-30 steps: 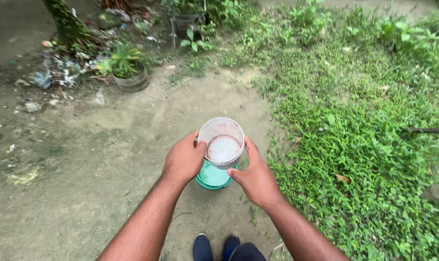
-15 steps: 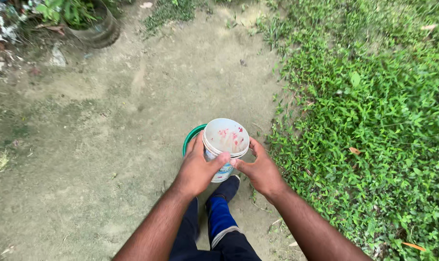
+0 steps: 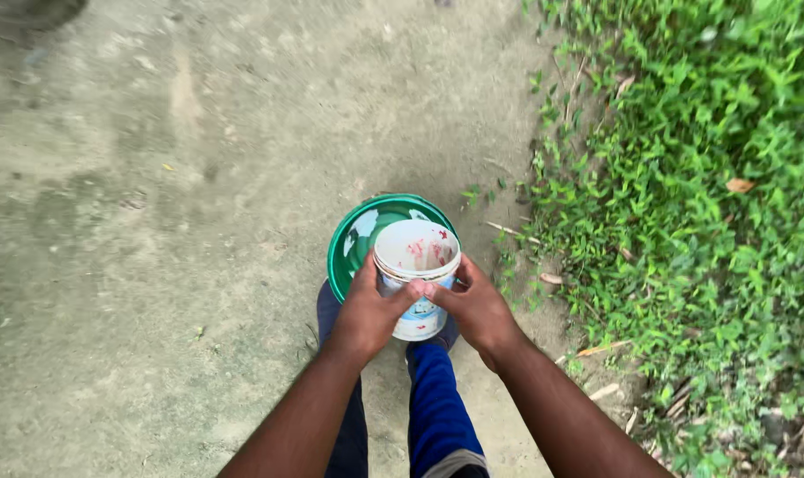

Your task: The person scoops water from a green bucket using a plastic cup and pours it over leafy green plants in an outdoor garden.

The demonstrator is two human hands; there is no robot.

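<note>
2 hands, left hand [image 3: 366, 312] and right hand [image 3: 474, 308], clasped a white tub [image 3: 416, 270] upright, held above a green basin [image 3: 356, 235] on bare dirt ground [image 3: 154, 221]; grass [image 3: 685, 177] at right.

Both arms come up from the lower edge of the view, bare, and lean toward each other. The left hand [image 3: 366, 310] is curled, with the thumb pointing to the right and the fingers wrapped away from the camera. The right hand [image 3: 474, 305] is curled the same way from the other side. The two thumbs nearly meet in the middle. Both wrists are almost straight.
</note>
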